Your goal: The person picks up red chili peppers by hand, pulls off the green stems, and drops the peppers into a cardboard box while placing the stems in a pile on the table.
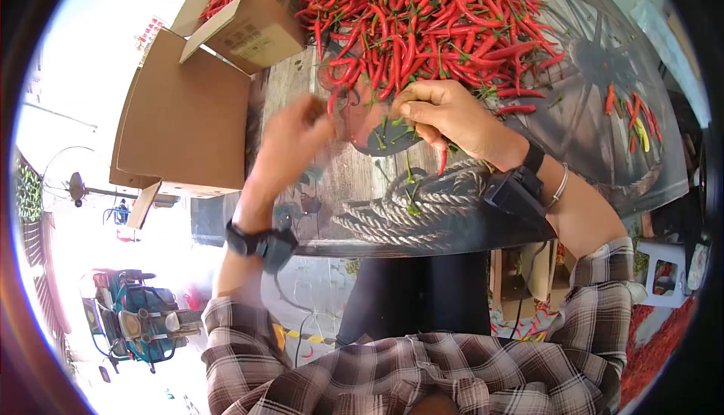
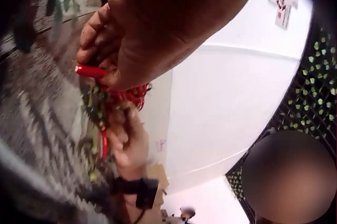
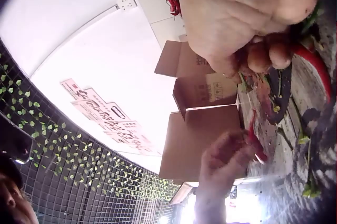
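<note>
My left hand (image 1: 292, 142), blurred in the head view, pinches a red chili pepper (image 2: 90, 71) between thumb and fingers. That chili's end is pale and bare of a stem in the left wrist view. To its right, my right hand (image 1: 460, 117) has its fingers curled, with another red chili (image 3: 317, 69) held in them and sticking out below the palm. The thumb and index finger of the right hand meet near the edge of a large heap of red chilies (image 1: 430, 19). Loose green stems (image 1: 381, 142) lie on the table between and below the hands.
An open cardboard box (image 1: 185, 109) stands at the table's left edge. Behind it, a second box (image 1: 260, 26) has red chilies in it. A few red chilies and a yellowish one (image 1: 641, 134) lie at the right. The printed tabletop (image 1: 317, 222) curves in front of the body.
</note>
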`<state>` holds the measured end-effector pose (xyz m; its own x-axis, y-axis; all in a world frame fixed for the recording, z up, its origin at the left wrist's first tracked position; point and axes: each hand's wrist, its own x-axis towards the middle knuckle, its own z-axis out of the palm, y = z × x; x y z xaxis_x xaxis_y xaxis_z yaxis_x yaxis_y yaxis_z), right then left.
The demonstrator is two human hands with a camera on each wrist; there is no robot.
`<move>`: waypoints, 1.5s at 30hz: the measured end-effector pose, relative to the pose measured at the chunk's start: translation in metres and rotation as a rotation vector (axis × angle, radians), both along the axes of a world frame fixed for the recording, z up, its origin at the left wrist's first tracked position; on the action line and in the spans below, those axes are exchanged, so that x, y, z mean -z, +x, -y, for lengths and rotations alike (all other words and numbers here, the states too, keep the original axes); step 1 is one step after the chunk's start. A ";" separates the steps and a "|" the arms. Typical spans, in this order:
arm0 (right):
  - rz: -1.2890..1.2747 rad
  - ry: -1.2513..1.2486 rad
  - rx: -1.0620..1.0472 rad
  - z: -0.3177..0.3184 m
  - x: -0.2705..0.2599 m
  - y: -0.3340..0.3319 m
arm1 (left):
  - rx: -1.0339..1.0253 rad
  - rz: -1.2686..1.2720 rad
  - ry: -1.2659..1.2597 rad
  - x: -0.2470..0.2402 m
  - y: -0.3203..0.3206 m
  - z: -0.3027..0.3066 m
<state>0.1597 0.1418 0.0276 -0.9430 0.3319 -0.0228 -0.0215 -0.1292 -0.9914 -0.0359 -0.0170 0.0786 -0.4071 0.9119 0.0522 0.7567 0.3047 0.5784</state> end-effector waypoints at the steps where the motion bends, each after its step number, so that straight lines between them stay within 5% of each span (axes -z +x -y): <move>1: -0.010 -0.019 0.009 0.000 0.002 -0.001 | -0.001 0.000 0.003 0.005 -0.009 -0.016; 3: -0.021 -0.035 0.025 -0.001 0.002 0.000 | -0.002 -0.090 0.185 0.022 -0.024 -0.051; 6: -0.026 -0.019 0.001 -0.001 0.001 0.000 | 0.041 -0.280 0.106 0.030 -0.024 -0.074; 25: -0.050 0.038 0.028 -0.002 0.008 -0.001 | 0.023 -0.136 0.084 0.048 -0.025 -0.063; 28: -0.072 0.035 0.057 -0.002 0.006 -0.001 | -0.060 0.090 0.215 0.035 -0.014 -0.059; 30: -0.078 0.007 0.065 -0.002 0.006 -0.001 | -0.160 0.683 0.303 0.025 -0.007 -0.055; 34: -0.107 -0.052 0.089 0.001 0.007 -0.004 | -0.121 1.112 0.391 0.020 0.012 -0.055; 45: -0.038 0.005 0.060 0.001 0.002 -0.001 | -0.009 1.010 0.295 0.041 0.044 -0.054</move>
<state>0.1592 0.1412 0.0257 -0.9217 0.3877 0.0145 -0.0667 -0.1216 -0.9903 0.0081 0.0371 0.0377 -0.3913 0.9152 -0.0958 -0.1201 0.0525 0.9914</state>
